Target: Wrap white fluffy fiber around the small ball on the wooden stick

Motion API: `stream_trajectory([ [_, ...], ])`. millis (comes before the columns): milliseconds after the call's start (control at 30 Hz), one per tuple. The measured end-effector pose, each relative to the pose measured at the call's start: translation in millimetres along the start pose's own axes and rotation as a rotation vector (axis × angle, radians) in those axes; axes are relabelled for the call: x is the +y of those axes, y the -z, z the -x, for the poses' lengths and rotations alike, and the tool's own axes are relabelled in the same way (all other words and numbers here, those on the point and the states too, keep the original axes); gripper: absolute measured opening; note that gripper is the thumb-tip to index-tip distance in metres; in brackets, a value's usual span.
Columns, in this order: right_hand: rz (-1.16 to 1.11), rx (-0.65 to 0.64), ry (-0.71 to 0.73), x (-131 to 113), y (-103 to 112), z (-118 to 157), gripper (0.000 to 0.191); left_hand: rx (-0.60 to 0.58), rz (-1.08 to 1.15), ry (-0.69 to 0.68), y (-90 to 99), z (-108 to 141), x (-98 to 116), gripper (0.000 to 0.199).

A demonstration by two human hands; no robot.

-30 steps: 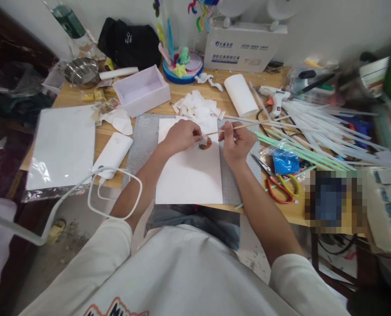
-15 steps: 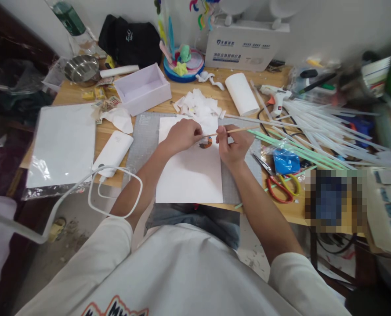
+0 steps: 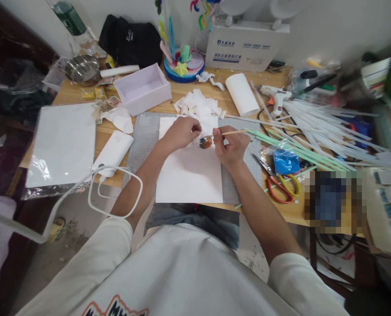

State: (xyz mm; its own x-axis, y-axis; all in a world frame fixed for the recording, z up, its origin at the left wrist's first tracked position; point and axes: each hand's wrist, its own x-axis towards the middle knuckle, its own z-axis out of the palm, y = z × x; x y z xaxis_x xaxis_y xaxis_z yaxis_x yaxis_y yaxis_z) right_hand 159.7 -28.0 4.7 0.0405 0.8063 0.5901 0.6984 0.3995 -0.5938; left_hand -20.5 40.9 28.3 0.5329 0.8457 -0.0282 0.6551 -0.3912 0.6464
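My right hand (image 3: 232,145) is closed around a thin wooden stick (image 3: 233,132), whose left end points at a small round piece (image 3: 205,142) coloured orange and dark. That piece lies over the upper part of a white sheet of paper (image 3: 189,180). Just left of it, my left hand (image 3: 183,132) has its thumb and fingertips drawn together in a pinch. Whatever may be between those fingertips is too small to make out. Under the paper is a grey cutting mat (image 3: 143,136).
Crumpled tissue (image 3: 198,104) lies beyond the paper. On the right are scissors (image 3: 279,188), green and white sticks (image 3: 327,127) and a glue gun (image 3: 277,100). A white power bank (image 3: 114,151) with a looped cable sits left, near a lilac box (image 3: 144,90).
My right hand has shifted slightly left with the stick. My left fingertips have moved a little off the round piece, and more of its orange surface shows.
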Motion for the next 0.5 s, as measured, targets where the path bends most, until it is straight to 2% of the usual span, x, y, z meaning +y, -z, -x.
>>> stream_trajectory([
  [133,-0.006,-0.025,0.001,-1.2,0.0,-1.9,0.049,0.017,0.041,0.06,18.5,4.3,8.8,0.016],
  [200,-0.006,-0.039,0.004,-1.3,-0.2,-3.8,0.048,-0.007,0.033,0.083,26.3,15.0,21.0,0.019],
  [267,-0.01,-0.053,0.026,-1.5,-0.8,-6.2,0.046,-0.034,-0.033,0.062,23.8,34.6,35.3,0.024],
  [333,-0.01,-0.079,0.05,-2.5,-1.8,-9.2,0.045,-0.061,-0.144,0.035,7.0,61.7,47.3,0.029],
  [400,0.0,-0.111,0.055,-5.0,-3.8,-12.4,0.044,-0.082,-0.274,-0.027,-21.1,92.4,53.8,0.032],
  [500,0.025,-0.137,0.043,-10.4,-9.6,-16.9,0.046,-0.053,-0.402,-0.069,-63.5,133.0,52.9,0.055],
])
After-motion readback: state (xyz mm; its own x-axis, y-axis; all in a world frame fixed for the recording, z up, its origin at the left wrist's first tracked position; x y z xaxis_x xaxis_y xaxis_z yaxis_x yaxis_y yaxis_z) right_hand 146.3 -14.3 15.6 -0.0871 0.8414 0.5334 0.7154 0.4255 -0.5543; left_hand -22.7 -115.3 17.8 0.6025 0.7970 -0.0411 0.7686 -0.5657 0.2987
